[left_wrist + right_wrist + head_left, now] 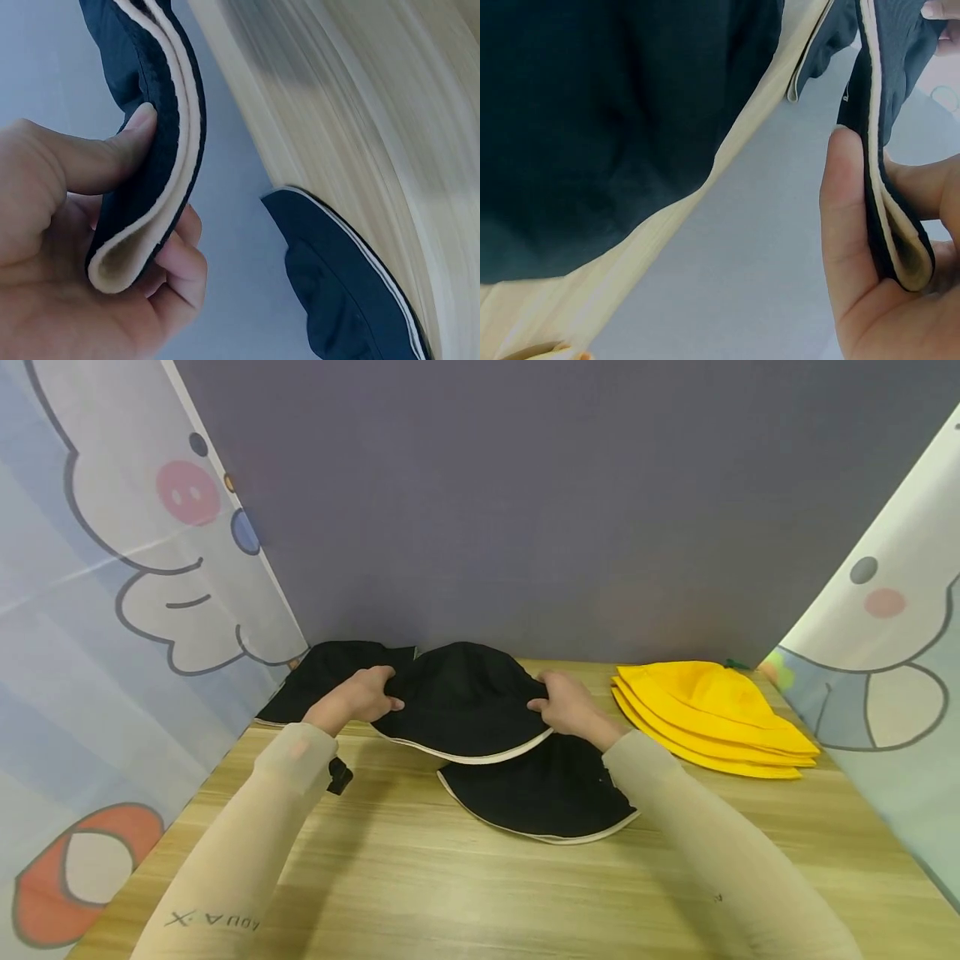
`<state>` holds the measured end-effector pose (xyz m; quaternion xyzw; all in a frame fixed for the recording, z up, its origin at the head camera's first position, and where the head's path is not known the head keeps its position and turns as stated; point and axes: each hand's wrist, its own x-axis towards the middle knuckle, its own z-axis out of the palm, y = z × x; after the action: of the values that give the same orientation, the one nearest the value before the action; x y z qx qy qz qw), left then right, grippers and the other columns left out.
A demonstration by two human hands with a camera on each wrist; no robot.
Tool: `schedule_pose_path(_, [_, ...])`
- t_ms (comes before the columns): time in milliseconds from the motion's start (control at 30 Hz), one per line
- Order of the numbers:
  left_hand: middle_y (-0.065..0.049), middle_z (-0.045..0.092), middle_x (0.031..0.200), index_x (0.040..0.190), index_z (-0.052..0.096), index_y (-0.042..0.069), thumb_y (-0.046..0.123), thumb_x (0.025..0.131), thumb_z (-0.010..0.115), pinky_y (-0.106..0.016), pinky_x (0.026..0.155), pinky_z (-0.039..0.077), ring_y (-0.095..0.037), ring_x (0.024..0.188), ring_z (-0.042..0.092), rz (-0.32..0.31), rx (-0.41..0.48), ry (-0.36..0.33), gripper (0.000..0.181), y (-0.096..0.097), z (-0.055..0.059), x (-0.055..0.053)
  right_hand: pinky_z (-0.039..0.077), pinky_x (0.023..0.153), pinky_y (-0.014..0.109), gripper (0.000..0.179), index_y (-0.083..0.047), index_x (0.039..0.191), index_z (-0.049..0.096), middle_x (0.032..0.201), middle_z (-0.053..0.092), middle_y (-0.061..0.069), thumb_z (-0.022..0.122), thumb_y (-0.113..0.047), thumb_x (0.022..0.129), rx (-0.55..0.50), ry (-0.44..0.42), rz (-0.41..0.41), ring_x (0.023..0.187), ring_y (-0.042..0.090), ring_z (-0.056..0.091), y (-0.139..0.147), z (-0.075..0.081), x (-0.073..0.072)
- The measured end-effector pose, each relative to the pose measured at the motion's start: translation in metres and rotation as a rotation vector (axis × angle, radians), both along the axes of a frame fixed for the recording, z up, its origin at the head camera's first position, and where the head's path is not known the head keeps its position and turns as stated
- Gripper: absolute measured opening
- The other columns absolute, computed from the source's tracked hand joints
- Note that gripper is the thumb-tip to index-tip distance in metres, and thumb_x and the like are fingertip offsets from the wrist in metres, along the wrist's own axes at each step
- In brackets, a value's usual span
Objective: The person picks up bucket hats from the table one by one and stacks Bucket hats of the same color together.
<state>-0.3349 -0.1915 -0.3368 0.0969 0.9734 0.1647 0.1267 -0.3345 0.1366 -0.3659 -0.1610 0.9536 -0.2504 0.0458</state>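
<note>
A black bucket hat (461,702) with a pale-edged brim is held up between both hands, folded flat, brim edge toward me. My left hand (363,693) pinches its left end; in the left wrist view the thumb lies on the near face of the hat (131,180) with fingers curled behind. At the other end, my right hand (573,706) grips the brim, and the right wrist view shows the folded pale lining of the hat (877,150) between thumb and fingers. Below it, another black hat (543,793) lies flat on the wooden table, partly covered by the held one.
Farther left, a black hat (322,677) lies near the table's back left corner. Several yellow hats (705,702) are stacked at the back right. A small black buckle-like piece (340,777) shows beside the left wrist. A grey panel (480,510) stands behind the table (420,893).
</note>
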Motion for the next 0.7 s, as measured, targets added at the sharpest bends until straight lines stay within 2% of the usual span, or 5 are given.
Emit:
schedule_pose_path(133, [-0.032,0.033,0.156,0.155,0.026,-0.01,0.018,0.103,0.061,-0.056,0.114,0.033,-0.048,0.143,0.035,-0.034,0.011,0.005,0.069,0.01,0.0,0.002,0.053,0.084,0.042,0.049,0.005,0.143,0.05,0.131,0.061,0.023,0.064,-0.019,0.102,0.012,-0.003,-0.021,0.104,0.033,0.064,0.014,0.001,0.008])
schedule_pose_path(333, [-0.029,0.045,0.149,0.153,0.033,-0.006,0.018,0.104,0.061,-0.054,0.111,0.039,-0.044,0.136,0.045,-0.075,0.01,-0.004,0.062,0.024,-0.001,0.006,0.057,0.069,0.035,0.05,0.006,0.143,0.049,0.128,0.062,0.025,0.064,-0.017,0.102,-0.015,-0.04,-0.021,0.077,0.023,0.069,0.031,0.002,0.021])
schedule_pose_path(500, [-0.024,0.058,0.133,0.143,0.046,-0.004,0.021,0.103,0.062,-0.051,0.102,0.047,-0.04,0.124,0.056,-0.123,0.004,0.009,0.05,0.033,-0.001,0.01,0.058,0.07,0.035,0.045,0.006,0.136,0.054,0.122,0.065,0.023,0.067,-0.017,0.1,-0.004,-0.01,-0.035,0.074,0.021,0.069,0.043,0.004,0.03])
schedule_pose_path(633, [-0.019,0.062,0.126,0.136,0.052,-0.001,0.021,0.103,0.063,-0.048,0.098,0.049,-0.037,0.118,0.059,-0.156,0.007,0.001,0.041,0.041,-0.001,0.013,0.056,0.058,0.031,0.041,0.007,0.132,0.056,0.115,0.065,0.023,0.067,-0.015,0.1,-0.028,-0.009,-0.034,0.057,0.018,0.065,0.054,0.004,0.038])
schedule_pose_path(700, [-0.017,0.062,0.125,0.134,0.053,0.001,0.021,0.103,0.063,-0.047,0.098,0.049,-0.036,0.117,0.06,-0.171,0.01,-0.002,0.039,0.045,-0.001,0.014,0.055,0.057,0.031,0.043,0.009,0.133,0.055,0.114,0.066,0.023,0.067,-0.015,0.099,-0.028,0.003,-0.029,0.057,0.016,0.063,0.06,0.004,0.041])
